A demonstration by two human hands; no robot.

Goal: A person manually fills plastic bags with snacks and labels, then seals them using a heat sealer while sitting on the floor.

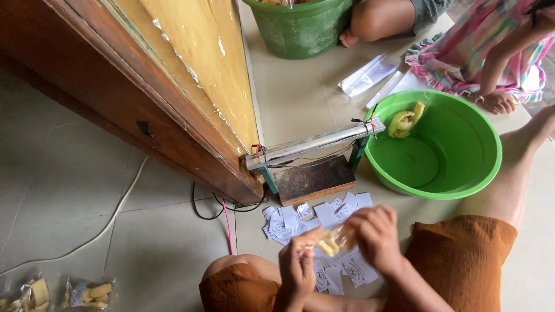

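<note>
At the lower centre of the frame, my left hand (298,267) and right hand (377,237) both pinch a small clear bag of yellow chips (334,241) above the paper labels (324,218) scattered on the floor. A loose grip could, I think, spill chips onto them.

Bright green basin (462,173), darker green bucket (300,32), rust-orange shorts (462,254), yellow chips (329,245) in clear packet, white printed paper slips (324,214), pale grey floor tiles (69,190).

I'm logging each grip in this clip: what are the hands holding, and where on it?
Both hands, left hand and right hand, hold a small clear plastic bag of yellow chips between them, fingers pinching its opposite ends.
</note>
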